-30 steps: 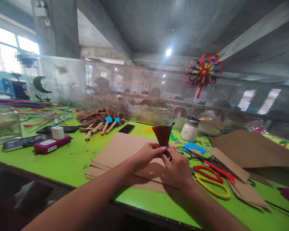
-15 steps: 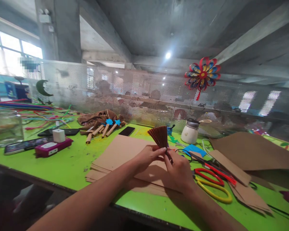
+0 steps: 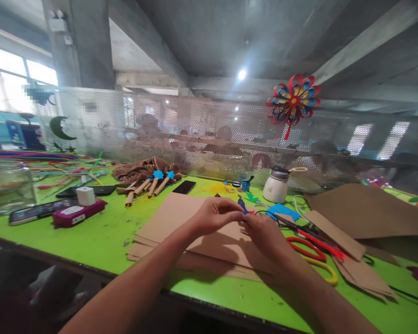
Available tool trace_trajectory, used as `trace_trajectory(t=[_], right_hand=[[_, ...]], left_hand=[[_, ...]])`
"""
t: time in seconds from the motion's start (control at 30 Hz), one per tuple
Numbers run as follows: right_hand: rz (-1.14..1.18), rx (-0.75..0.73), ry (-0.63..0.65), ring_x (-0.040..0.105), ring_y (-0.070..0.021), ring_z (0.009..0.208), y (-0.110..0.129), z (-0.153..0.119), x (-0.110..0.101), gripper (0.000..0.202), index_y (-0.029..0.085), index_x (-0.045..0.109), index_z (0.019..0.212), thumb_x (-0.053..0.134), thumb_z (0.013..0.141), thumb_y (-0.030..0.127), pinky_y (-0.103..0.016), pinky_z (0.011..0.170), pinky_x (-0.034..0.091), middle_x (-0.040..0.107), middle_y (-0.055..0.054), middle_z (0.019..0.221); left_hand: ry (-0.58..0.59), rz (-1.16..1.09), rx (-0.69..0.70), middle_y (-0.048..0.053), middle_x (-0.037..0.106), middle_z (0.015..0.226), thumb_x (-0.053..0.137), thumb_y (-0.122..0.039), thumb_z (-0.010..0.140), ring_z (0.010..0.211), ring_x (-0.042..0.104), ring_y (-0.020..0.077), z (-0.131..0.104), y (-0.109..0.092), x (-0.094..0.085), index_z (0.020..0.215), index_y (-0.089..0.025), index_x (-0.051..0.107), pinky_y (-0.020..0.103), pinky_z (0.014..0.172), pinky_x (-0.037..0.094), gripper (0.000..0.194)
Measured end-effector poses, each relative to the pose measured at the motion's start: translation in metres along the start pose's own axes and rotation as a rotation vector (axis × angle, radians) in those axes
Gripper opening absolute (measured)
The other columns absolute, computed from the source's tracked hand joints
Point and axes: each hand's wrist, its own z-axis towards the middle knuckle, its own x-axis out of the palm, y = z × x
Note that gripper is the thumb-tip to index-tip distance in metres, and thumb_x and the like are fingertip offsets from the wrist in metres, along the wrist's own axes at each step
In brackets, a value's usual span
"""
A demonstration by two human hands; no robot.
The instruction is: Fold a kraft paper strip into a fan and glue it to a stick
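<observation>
My left hand (image 3: 218,215) and my right hand (image 3: 264,228) meet over a stack of brown paper sheets (image 3: 176,211). Both have curled fingers, and their fingertips come together. Between them is a dark brown pleated paper fan, now almost wholly hidden behind the fingers; only a small dark corner (image 3: 218,195) peeks out above my left hand. Just beyond the fingertips stands a small dark blue object (image 3: 241,204). To the right of my right hand lie scissors with red handles (image 3: 308,246) and a yellow-handled pair (image 3: 329,273), partly covered by my forearm.
Finished brown fans with blue trims (image 3: 156,181) lie at the back left. A purple box (image 3: 78,213), phones (image 3: 38,212) and a glass jar (image 3: 9,188) are on the left. A white jar (image 3: 276,185), blue paper (image 3: 284,212) and brown sheets (image 3: 362,213) are on the right.
The pleated fan, upright above my hands earlier, has tipped down out of sight behind them. My left hand now arches over with its knuckles up. The view has shifted slightly.
</observation>
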Motion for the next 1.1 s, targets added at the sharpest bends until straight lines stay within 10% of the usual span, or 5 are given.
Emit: trace_trajectory(t=[0.27,0.83,1.0,1.1], right_hand=[[0.063,-0.138,0.193,0.06,-0.017,0.066,0.001,0.0,-0.004,0.012,0.02,0.062,0.075,0.051,0.08,0.02,-0.024,0.056,0.034,0.066,-0.004,0.071],[0.087,-0.193,0.178,0.052,-0.0154,0.074,0.008,-0.003,-0.002,0.012,0.017,0.064,0.069,0.054,0.075,0.014,-0.026,0.068,0.037,0.06,-0.003,0.073],[0.093,-0.134,0.16,0.053,-0.0139,0.069,0.015,-0.009,-0.004,0.015,0.016,0.061,0.068,0.052,0.08,0.022,-0.024,0.062,0.035,0.061,-0.004,0.072],[0.071,-0.044,0.139,0.055,-0.0144,0.067,0.012,-0.005,-0.004,0.017,0.017,0.063,0.071,0.051,0.082,0.024,-0.025,0.06,0.034,0.064,-0.005,0.073]], left_hand=[[0.189,0.89,0.15,0.01,0.064,0.081,0.055,-0.028,0.079,0.08,0.057,0.0226,-0.004,0.017,-0.001,0.089,-0.017,0.067,0.032,0.073,0.039,0.019],[0.225,0.84,0.004,0.003,0.064,0.067,0.054,-0.021,0.069,0.061,0.055,0.0149,-0.006,0.036,0.005,0.071,-0.018,0.068,0.023,0.058,0.034,0.014],[0.286,0.756,0.051,0.006,0.065,0.082,0.053,-0.021,0.072,0.075,0.057,0.0168,-0.005,0.037,0.001,0.084,-0.018,0.068,0.025,0.07,0.041,0.019],[0.126,0.695,0.126,0.01,0.06,0.107,0.056,-0.022,0.072,0.099,0.053,0.0212,0.002,0.033,-0.005,0.104,-0.018,0.063,0.031,0.086,0.04,0.033]])
